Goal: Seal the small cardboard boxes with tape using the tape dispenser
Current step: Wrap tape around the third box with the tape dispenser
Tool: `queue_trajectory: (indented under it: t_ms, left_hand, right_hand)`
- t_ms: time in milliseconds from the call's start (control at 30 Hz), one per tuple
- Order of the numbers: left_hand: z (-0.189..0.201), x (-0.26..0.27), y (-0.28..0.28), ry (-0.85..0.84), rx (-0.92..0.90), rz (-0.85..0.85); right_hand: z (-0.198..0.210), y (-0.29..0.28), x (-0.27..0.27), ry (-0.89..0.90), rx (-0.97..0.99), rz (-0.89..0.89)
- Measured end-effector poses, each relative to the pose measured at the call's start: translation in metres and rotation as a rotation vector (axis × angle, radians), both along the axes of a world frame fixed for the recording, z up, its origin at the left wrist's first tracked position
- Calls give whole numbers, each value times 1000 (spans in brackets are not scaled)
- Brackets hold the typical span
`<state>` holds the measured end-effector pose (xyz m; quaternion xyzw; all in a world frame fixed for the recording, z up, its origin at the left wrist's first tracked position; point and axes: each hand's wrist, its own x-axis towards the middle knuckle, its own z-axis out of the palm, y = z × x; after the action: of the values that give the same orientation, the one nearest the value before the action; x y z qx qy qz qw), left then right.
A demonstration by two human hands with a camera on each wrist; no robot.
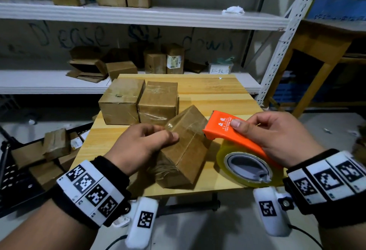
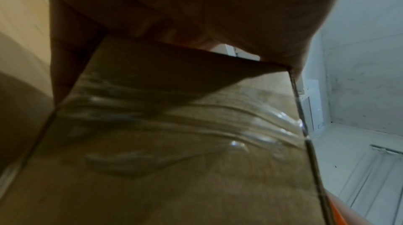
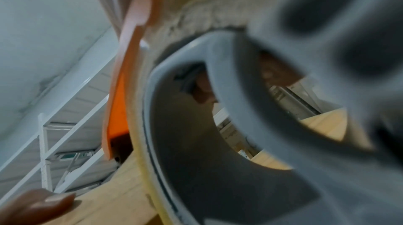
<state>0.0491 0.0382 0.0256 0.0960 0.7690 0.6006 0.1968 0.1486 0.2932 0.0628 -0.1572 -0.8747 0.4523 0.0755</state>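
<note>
On the pale wooden tabletop (image 1: 208,91) two brown cardboard boxes (image 1: 138,101) stand side by side at the back, both showing glossy clear tape across their faces, so by my read those two are already sealed. In front of them sits the small brown cardboard box in work (image 1: 184,150), tilted up on an edge, shiny strips already running over its top and wrinkled along the side in the left wrist view. The orange plastic tape dispenser with its yellowish clear roll (image 1: 237,144) is right against that box, serrated nose touching its upper face. The right hand (image 1: 277,135) is wrapped round the dispenser, thumb flat on the orange cover; the left hand (image 1: 142,142) clamps the box, thumb pressing the tape down. Looks like this strip only needs cutting and smoothing; more boxes wait on the white shelves (image 1: 138,15).
</note>
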Motion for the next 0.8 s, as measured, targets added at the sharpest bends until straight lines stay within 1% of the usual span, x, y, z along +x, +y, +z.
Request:
queue_trajectory:
  t_ms: [533,633,800]
  left_hand:
    - [-2,-5,-4,-55,-1,34]
    - [-1,-6,-5,-65,24,28]
    - [0,-7,-8,-121,19,17]
  right_hand:
    - [-1,0,3,-30,17,17]
    - [-2,-1,1,-35,31,27]
    - [-6,-6,-3,-65,67,4]
